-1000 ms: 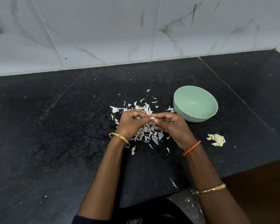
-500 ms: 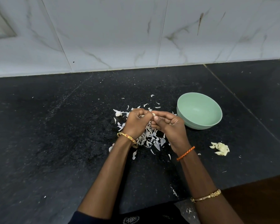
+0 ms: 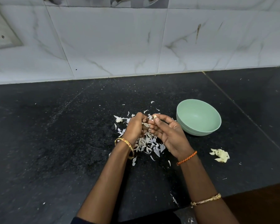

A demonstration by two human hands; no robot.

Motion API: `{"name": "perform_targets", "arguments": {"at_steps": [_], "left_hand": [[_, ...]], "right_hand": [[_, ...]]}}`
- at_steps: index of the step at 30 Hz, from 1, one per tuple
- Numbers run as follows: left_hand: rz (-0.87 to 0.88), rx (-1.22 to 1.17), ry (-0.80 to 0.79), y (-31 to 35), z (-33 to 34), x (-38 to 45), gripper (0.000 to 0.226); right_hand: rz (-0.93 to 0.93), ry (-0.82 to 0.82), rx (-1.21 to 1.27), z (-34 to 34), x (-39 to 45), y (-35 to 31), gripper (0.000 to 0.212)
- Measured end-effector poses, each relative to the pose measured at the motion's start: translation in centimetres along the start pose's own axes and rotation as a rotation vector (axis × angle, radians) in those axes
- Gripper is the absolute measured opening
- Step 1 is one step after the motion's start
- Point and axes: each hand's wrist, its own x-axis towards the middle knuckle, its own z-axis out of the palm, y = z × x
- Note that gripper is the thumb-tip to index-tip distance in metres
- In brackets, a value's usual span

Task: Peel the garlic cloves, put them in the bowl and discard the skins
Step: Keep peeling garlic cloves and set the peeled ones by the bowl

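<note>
The right hand (image 3: 167, 133) pinches a garlic clove (image 3: 155, 116) between thumb and forefinger tips, its other fingers loosely curled beneath. The left hand (image 3: 135, 126) is curled with its fingertips against the right hand's, just below the clove; whether it grips any skin cannot be told. Both hands hover over a heap of skins (image 3: 149, 143) scattered on the black counter (image 3: 55, 143). At three o'clock from the hands, just beside them, stands the green bowl (image 3: 199, 118). At four o'clock, near the counter edge, lies a small cluster of pale cloves (image 3: 221, 155), apart from bowl and skins.
</note>
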Motion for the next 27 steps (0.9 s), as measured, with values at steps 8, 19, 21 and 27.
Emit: {"name": "perform_targets", "arguments": {"at_steps": [8,19,21,27], "left_hand": [[0.161,0.038,0.016,0.3,-0.6,-0.1,0.028],[0.244,0.113,0.023,-0.3,-1.0,0.7,0.014],[0.244,0.117,0.024,-0.5,-1.0,0.8,0.014],[0.231,0.12,0.016,-0.8,-1.1,0.9,0.012]], "right_hand": [[-0.124,0.06,-0.16,-1.0,0.4,-0.2,0.028],[-0.247,0.013,-0.42,-1.9,1.0,-0.5,0.02],[-0.242,0.005,-0.448,-2.0,1.0,-0.5,0.019],[-0.261,0.02,-0.553,-2.2,1.2,-0.3,0.019]]}}
